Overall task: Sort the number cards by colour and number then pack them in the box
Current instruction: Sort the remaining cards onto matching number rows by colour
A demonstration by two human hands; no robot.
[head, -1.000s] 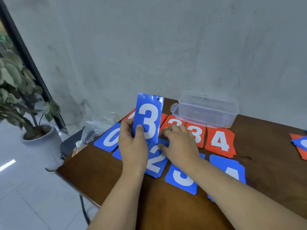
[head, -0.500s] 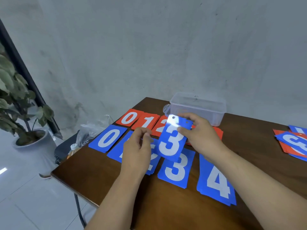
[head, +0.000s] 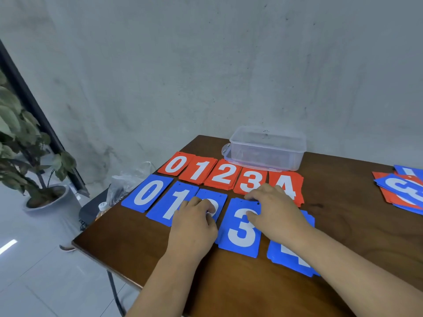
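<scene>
Blue 3 card (head: 241, 234) now flat under right hand (head: 277, 212), box (head: 266, 152) beyond.

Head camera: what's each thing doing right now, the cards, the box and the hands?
Red cards, face up in a row, 0 to 4.
Blue cards, face up in a nearer row.
Blue 3 pile, flat, right hand touching it.
Blue 2 pile, under left hand.
Box, behind the red row.
Mixed heap, unsorted, far right.
</scene>
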